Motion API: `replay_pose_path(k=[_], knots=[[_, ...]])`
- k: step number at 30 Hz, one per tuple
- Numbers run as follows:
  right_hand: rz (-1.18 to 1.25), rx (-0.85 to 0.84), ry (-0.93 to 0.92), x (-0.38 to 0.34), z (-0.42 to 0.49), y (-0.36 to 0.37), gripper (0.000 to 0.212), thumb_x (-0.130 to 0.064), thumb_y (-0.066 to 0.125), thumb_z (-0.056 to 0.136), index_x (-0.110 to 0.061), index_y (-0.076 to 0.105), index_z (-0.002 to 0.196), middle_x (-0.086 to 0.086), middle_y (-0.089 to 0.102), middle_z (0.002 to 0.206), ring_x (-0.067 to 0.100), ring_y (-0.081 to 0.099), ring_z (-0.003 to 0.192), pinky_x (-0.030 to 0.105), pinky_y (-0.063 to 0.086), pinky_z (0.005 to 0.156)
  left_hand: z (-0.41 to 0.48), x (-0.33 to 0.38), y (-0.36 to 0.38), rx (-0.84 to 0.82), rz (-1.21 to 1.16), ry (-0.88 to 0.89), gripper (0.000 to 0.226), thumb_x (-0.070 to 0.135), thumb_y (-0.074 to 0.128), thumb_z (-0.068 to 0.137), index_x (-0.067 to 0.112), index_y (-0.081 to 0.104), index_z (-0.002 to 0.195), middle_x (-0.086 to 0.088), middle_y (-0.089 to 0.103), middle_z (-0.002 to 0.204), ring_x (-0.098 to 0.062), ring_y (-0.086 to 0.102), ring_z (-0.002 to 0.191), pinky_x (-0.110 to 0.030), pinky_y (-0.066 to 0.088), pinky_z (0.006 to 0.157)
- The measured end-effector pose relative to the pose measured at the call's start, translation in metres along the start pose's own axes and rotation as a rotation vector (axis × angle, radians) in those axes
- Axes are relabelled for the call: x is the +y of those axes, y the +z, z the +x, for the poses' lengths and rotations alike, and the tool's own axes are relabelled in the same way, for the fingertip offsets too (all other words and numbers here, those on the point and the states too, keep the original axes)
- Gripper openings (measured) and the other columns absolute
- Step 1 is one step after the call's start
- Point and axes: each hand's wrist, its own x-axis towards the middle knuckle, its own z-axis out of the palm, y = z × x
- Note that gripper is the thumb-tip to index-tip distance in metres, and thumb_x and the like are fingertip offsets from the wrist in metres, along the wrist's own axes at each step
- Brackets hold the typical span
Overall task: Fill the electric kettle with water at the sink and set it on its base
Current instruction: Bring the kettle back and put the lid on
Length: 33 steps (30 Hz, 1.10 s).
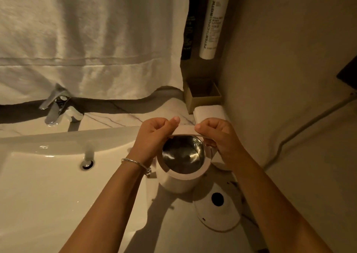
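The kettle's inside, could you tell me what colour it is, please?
Shiny silver metal inside the kettle, in the head view.

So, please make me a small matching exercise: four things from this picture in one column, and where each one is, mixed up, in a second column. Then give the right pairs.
Things:
1. kettle
2. kettle base
3. tap
4. white bottle

Places:
A. on the wall, upper right
B. on the counter behind the sink, to the left
C. on the counter between the two forearms, lid held by both hands
D. on the counter, beside the kettle, nearer the camera, nothing on it

Pairs: 1-C, 2-D, 3-B, 4-A
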Motion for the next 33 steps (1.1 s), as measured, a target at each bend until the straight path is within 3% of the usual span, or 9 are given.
replay_pose_path(k=[4, 7, 18, 21, 22, 25, 28, 31, 33], knots=[[-0.01, -0.004, 0.007, 0.01, 0.018, -0.006, 0.021, -0.014, 0.06, 0.083, -0.015, 0.062, 0.062, -0.009, 0.058, 0.05, 0.004, 0.054, 0.049, 0.014, 0.045, 0.051, 0.014, -0.006, 0.003, 0.011, 0.002, -0.018, 0.043, 0.026, 0.056, 0.087, 0.012, 0.045, 0.048, 0.0, 0.041, 0.046, -0.003, 0.041, 0.041, -0.009, 0.039, 0.048], [0.009, 0.011, 0.016, 0.015, 0.026, -0.007, 0.018, -0.015, 0.061, 0.081, -0.011, 0.061, 0.064, -0.01, 0.056, 0.047, 0.003, 0.052, 0.046, 0.013, 0.042, 0.048, 0.023, -0.01, 0.006, 0.013, -0.002, -0.021, 0.045, 0.026, 0.056, 0.087, 0.015, 0.044, 0.045, 0.01, 0.041, 0.039, -0.003, 0.041, 0.04, -0.009, 0.038, 0.047], [-0.003, -0.016, 0.018, 0.029, 0.05, -0.019, 0.022, 0.001, 0.055, 0.084, -0.01, 0.06, 0.065, -0.012, 0.059, 0.047, 0.0, 0.054, 0.046, 0.009, 0.041, 0.047, 0.05, -0.028, 0.012, -0.048, -0.049, -0.101, 0.043, 0.032, 0.055, 0.085, 0.018, 0.047, 0.046, 0.01, 0.045, 0.04, -0.003, 0.044, 0.044, -0.011, 0.041, 0.049], [-0.036, -0.094, 0.02, 0.033, 0.053, -0.027, 0.012, -0.009, 0.062, 0.081, -0.014, 0.062, 0.071, -0.012, 0.062, 0.056, 0.002, 0.057, 0.056, 0.013, 0.046, 0.055, 0.055, -0.033, 0.01, -0.1, -0.048, -0.082, 0.042, 0.038, 0.055, 0.083, 0.019, 0.048, 0.047, 0.011, 0.044, 0.04, -0.002, 0.044, 0.043, -0.009, 0.04, 0.049], [-0.041, -0.133, 0.037, 0.033, 0.053, -0.03, 0.003, -0.017, 0.065, 0.077, -0.016, 0.064, 0.075, -0.01, 0.064, 0.063, 0.006, 0.06, 0.064, 0.017, 0.049, 0.06, 0.057, -0.034, 0.006, -0.154, -0.044, -0.078, 0.04, 0.041, 0.056, 0.082, 0.02, 0.05, 0.048, 0.011, 0.046, 0.042, -0.003, 0.046, 0.044, -0.01, 0.041, 0.05], [-0.036, -0.179, 0.089, 0.037, 0.057, -0.041, 0.025, -0.033, 0.07, 0.07, -0.02, 0.065, 0.091, -0.003, 0.068, 0.087, 0.018, 0.066, 0.086, 0.026, 0.054, 0.071, 0.068, -0.033, -0.011, -0.366, -0.002, -0.068, 0.023, 0.041, 0.062, 0.078, 0.027, 0.06, 0.06, 0.008, 0.061, 0.059, -0.006, 0.059, 0.059, -0.015, 0.049, 0.062], [-0.056, -0.098, 0.059, 0.04, 0.066, -0.043, 0.028, -0.038, 0.072, 0.071, -0.024, 0.065, 0.094, 0.01, 0.064, 0.093, 0.027, 0.065, 0.089, 0.03, 0.056, 0.072, 0.085, -0.031, -0.027, -0.388, 0.06, 0.0, 0.018, 0.037, 0.066, 0.073, 0.021, 0.065, 0.08, 0.001, 0.069, 0.08, -0.013, 0.066, 0.077, -0.023, 0.054, 0.076], [0.009, 0.018, 0.112, 0.05, 0.077, -0.036, 0.025, -0.038, 0.072, 0.071, -0.024, 0.066, 0.092, -0.004, 0.067, 0.087, 0.019, 0.065, 0.087, 0.035, 0.056, 0.076, 0.098, -0.034, -0.036, -0.384, 0.211, 0.067, 0.018, 0.034, 0.066, 0.075, 0.025, 0.066, 0.09, 0.007, 0.069, 0.088, -0.006, 0.065, 0.085, -0.017, 0.052, 0.078], [-0.003, 0.104, 0.134, 0.057, 0.084, -0.03, 0.016, -0.035, 0.069, 0.074, -0.027, 0.068, 0.087, -0.013, 0.07, 0.082, 0.006, 0.066, 0.082, 0.027, 0.056, 0.073, 0.103, -0.04, -0.035, -0.395, 0.319, 0.068, 0.014, 0.03, 0.064, 0.079, 0.032, 0.065, 0.092, 0.013, 0.068, 0.09, 0.0, 0.064, 0.086, -0.012, 0.051, 0.074]])
